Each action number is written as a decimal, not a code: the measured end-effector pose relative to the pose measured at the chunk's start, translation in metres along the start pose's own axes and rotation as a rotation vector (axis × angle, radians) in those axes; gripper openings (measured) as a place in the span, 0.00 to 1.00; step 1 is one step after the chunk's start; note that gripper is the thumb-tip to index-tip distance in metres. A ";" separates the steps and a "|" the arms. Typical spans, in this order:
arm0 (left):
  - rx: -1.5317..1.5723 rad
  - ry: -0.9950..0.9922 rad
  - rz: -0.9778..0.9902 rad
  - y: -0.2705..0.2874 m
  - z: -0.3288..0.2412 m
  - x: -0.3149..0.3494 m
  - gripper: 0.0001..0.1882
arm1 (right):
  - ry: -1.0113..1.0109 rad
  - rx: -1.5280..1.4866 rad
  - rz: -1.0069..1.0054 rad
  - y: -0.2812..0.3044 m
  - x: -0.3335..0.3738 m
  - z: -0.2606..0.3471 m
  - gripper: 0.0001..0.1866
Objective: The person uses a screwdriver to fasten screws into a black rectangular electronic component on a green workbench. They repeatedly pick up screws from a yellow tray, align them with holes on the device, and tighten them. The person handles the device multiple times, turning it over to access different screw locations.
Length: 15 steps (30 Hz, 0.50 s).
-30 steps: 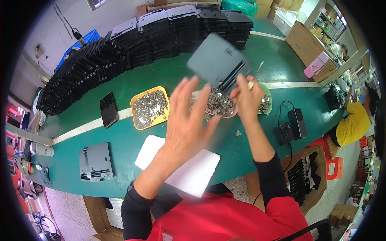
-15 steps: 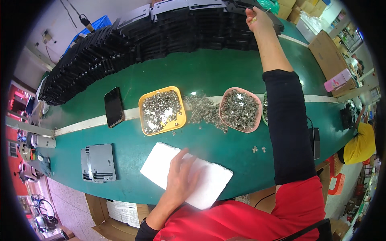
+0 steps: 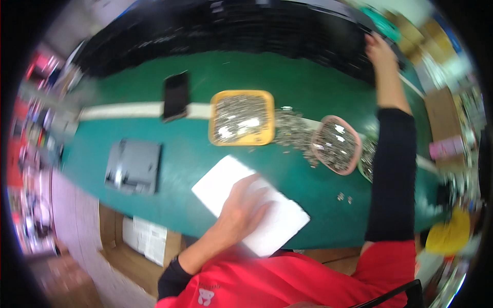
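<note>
A grey panel (image 3: 133,165) lies flat at my left, a dark phone (image 3: 176,96) beyond it. My left hand (image 3: 243,208), fingers loosely apart, is over the white slab (image 3: 281,219). My right hand (image 3: 381,50) is at the black stack's (image 3: 313,43) right end, too blurred to tell whether it grips anything.

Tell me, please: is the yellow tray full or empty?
Not empty: small metal pieces cover most of the yellow tray; yellow shows mainly around the edge. How deep, I cannot tell.
</note>
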<state>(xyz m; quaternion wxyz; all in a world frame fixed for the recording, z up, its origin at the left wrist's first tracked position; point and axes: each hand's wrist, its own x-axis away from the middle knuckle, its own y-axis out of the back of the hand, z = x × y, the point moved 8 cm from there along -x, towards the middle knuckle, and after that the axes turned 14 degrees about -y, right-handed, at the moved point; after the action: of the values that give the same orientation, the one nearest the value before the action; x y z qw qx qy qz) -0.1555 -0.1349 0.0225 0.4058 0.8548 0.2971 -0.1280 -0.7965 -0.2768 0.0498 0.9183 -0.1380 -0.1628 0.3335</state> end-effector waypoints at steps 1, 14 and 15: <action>0.003 -0.014 -0.021 0.002 -0.001 0.000 0.19 | 0.013 0.120 0.084 0.018 -0.010 0.009 0.18; -0.879 0.483 -0.338 0.177 0.088 0.104 0.38 | -0.200 0.292 0.126 -0.071 0.299 -0.084 0.14; -0.925 0.539 -0.298 0.182 0.101 0.112 0.43 | -0.167 0.430 0.178 -0.079 0.326 -0.097 0.13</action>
<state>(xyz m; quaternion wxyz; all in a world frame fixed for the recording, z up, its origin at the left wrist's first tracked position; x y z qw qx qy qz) 0.0462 -0.2578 0.0188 0.6261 0.5387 0.5331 0.1832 -0.4774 -0.1347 0.0578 0.8770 0.0748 -0.1507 0.4502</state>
